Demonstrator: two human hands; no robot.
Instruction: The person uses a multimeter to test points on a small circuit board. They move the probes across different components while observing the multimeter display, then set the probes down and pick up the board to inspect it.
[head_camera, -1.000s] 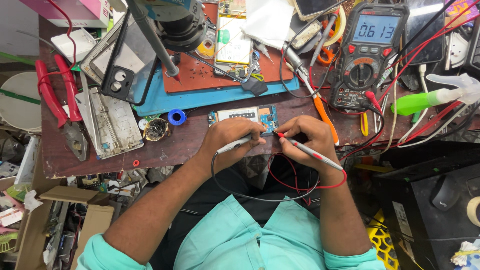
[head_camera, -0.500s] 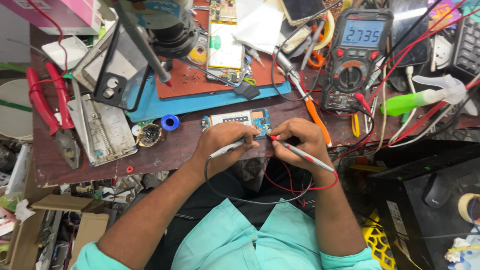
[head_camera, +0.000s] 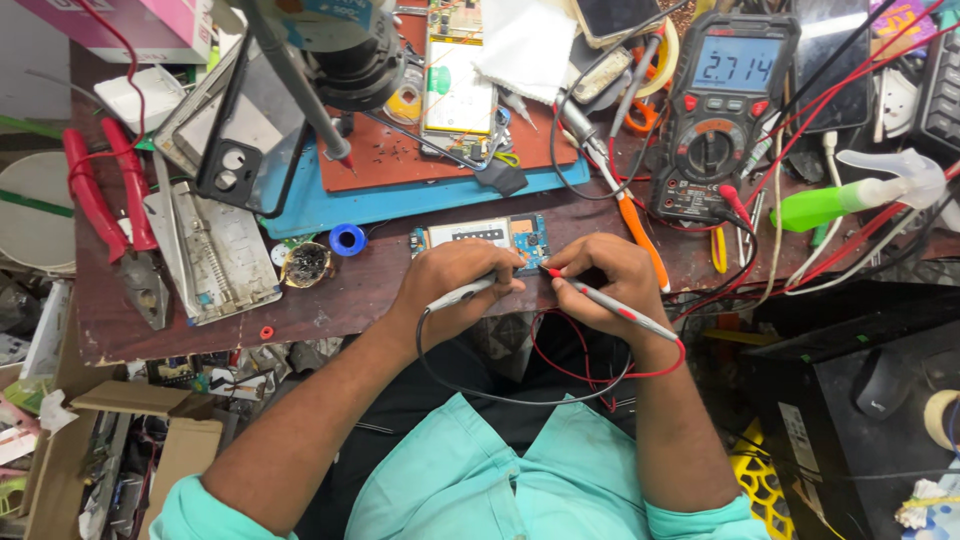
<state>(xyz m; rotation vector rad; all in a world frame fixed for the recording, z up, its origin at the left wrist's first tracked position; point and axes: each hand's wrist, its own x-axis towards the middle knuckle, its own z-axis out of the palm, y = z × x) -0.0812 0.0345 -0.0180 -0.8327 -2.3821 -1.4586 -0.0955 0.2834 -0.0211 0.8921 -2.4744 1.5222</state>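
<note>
A small blue circuit board (head_camera: 480, 236) lies near the front edge of a brown workbench (head_camera: 330, 300). My left hand (head_camera: 455, 280) grips a grey test probe with a black lead (head_camera: 462, 292), its tip at the board. My right hand (head_camera: 600, 280) grips a grey and red probe (head_camera: 610, 300) with a red lead, its tip touching the board's right end. Both leads loop down over my lap. A black and red multimeter (head_camera: 722, 110) with a lit display stands at the back right.
A blue and red work mat (head_camera: 390, 200) holds an opened phone (head_camera: 458, 90). Red pliers (head_camera: 120, 220) and a metal phone frame (head_camera: 215, 255) lie left. A blue tape roll (head_camera: 347, 238), an orange-handled tool (head_camera: 640, 235) and a green spray bottle (head_camera: 850, 200) are nearby.
The view has drifted slightly. The meter display shows a different reading. Both hands stay on the probes at the board.
</note>
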